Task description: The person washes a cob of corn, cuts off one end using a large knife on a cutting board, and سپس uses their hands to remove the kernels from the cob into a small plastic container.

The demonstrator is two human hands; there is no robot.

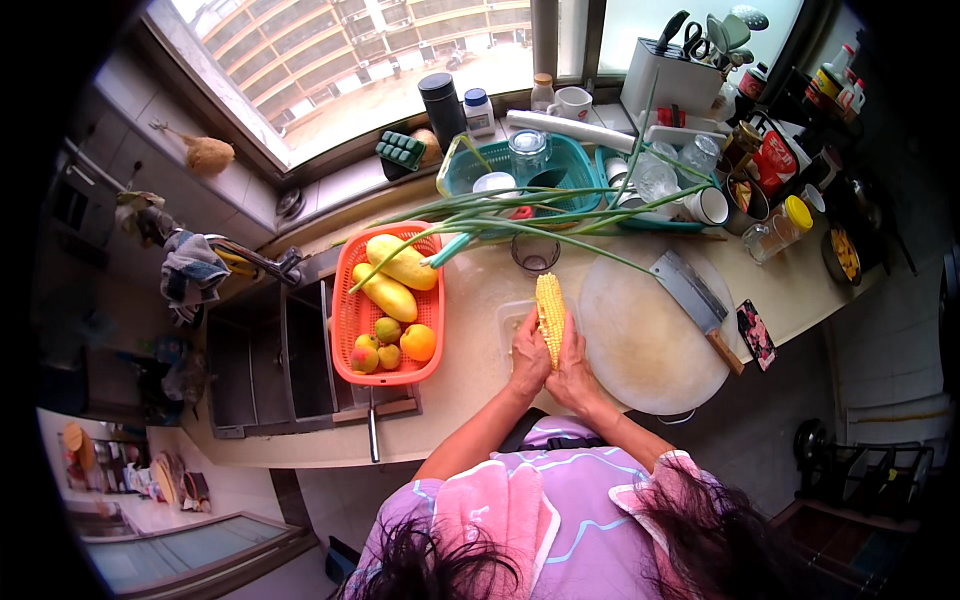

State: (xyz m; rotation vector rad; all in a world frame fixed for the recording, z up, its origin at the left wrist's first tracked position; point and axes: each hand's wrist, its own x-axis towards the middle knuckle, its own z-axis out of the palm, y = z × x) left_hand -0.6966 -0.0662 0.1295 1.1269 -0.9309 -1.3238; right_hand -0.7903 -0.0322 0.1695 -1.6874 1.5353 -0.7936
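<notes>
At the far left, a blue-and-grey cloth hung near a metal tap, which stood at the far side of a dark double-basin sink. At the sink's right edge sat an orange-red perforated plastic basket, holding two long yellow gourds, a round orange fruit and several small greenish-brown fruits, the round ones gathered at its near end. Long slender green stalks lay across the far part of that basket and reached rightward over a teal plastic basket, in which a clear glass jar was visible. On the cream countertop, a shallow clear rectangular container lay partly hidden by the left hand. This hand's fingers were curled narrowly against the left side of a yellow corn cob; the right hand gripped the lower right side, its fingers likewise closed about it. The cob was held in front of the body, tip pointing away, near a small clear glass cup; whether it touched the container could not be told. Right of the hands lay a pale round cutting board, a broad-bladed metal cleaver with wooden handle resting along its right side. Beyond, a clear jar with a yellow lid stood tilted, and a dark pan held yellow pieces
</notes>
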